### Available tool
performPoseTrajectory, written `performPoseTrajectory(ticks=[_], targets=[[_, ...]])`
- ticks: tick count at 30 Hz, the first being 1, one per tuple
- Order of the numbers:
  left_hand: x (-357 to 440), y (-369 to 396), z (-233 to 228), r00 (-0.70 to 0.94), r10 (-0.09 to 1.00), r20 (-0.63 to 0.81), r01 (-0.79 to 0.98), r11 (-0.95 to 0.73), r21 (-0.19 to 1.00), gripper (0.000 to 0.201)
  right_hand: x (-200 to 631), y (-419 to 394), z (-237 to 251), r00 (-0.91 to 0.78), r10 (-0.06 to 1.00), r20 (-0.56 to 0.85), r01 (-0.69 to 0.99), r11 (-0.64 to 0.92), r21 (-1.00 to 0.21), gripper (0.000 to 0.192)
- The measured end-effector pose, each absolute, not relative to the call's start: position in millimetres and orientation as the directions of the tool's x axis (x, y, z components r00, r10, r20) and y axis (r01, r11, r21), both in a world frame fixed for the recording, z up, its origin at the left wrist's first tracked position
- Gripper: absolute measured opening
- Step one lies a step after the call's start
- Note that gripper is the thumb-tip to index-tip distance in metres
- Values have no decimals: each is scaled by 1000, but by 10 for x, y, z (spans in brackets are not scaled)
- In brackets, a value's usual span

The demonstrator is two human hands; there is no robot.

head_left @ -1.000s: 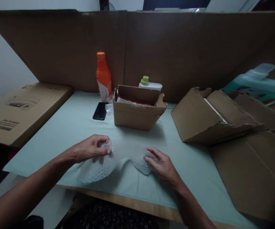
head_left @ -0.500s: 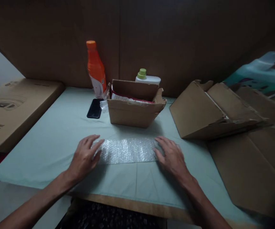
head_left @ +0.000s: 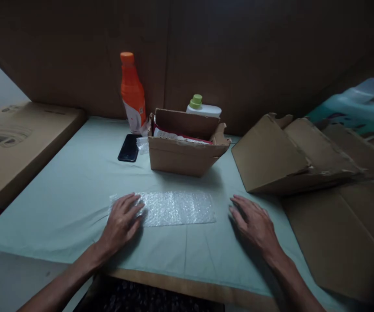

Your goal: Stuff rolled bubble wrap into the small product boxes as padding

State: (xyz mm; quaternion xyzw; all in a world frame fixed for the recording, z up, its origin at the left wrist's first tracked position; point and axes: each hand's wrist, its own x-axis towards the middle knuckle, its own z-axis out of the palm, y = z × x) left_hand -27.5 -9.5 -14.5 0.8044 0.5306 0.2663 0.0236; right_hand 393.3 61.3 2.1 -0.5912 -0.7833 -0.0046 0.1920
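A strip of clear bubble wrap [head_left: 178, 209] lies flat on the pale green cloth in front of me. My left hand [head_left: 122, 222] rests over its left end, fingers spread and palm down, hiding part of that end. To the right of the strip, my right hand [head_left: 253, 221] is apart from it, low over the cloth, with its fingers stretched out and nothing in them. Behind the wrap stands an open cardboard box [head_left: 187, 154] with a dark red item and some whitish wrapping inside.
A black phone [head_left: 128, 148] lies near an orange bottle [head_left: 133, 97]. Behind the box is a white bottle with a green cap [head_left: 196, 102]. Cardboard boxes [head_left: 273, 154] and a teal container [head_left: 346, 106] crowd the right. At left lies a flat carton [head_left: 21, 143].
My right hand has moved right, away from the wrap's right end, which now shows. My left hand stays over the left end. The view has shifted slightly.
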Motion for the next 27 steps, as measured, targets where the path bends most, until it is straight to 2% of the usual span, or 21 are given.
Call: performPoseTrajectory(ticks=[3,5,8,12,13,16,20,22,24,27], targets=[[-489,-188,-199,129,895,427,930,-259,262,38,3641,725,52,-256,930,263,877,338,-341,37],[-601,-173,-179,68,902,426,938,-203,281,40,3396,836,62,-249,944,216,848,320,-422,37],[-567,57,-15,-7,921,389,869,-187,457,46,3228,1050,105,-200,954,221,823,286,-491,45],[-169,725,276,-112,962,249,606,-132,785,67,3204,1400,214,-110,974,200,748,214,-629,63],[-48,899,321,-118,968,221,531,-126,838,70,3182,1483,230,-105,977,184,728,202,-656,62],[258,1271,365,-87,974,209,456,-147,878,73,3067,1684,219,-106,981,163,708,189,-680,47],[358,1357,349,-89,975,204,446,-144,883,75,2956,1812,166,-75,986,147,702,157,-694,42],[222,1248,344,-91,975,203,511,-129,850,77,2978,1781,165,-87,987,134,697,157,-700,46],[-26,1020,312,-93,974,209,658,-97,747,75,3054,1666,168,-112,986,125,694,167,-701,52],[-464,472,171,-124,972,199,893,23,449,63,3204,1372,127,-225,968,116,736,246,-630,55]])
